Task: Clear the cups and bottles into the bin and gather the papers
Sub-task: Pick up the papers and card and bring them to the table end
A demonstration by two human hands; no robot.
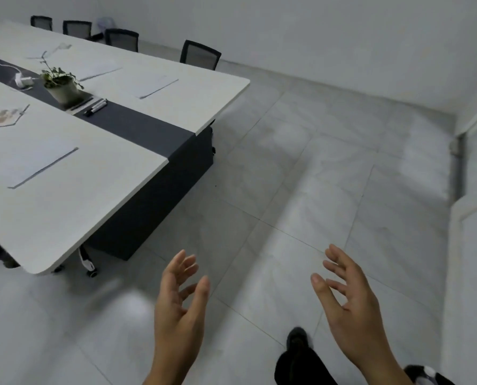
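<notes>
Over the tiles (287, 162), left hand (179, 301) and right hand (351, 309) are hovering, fingers spread, holding nothing; papers (40, 165) are lying on the table (93, 195) up left, plant (61, 84) and 4 chairs (199, 54) sitting beyond.

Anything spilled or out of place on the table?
No spill shows. Loose papers lie scattered at differing angles, and a white charger with its cable sprawls on the dark strip beside the potted plant.
</notes>
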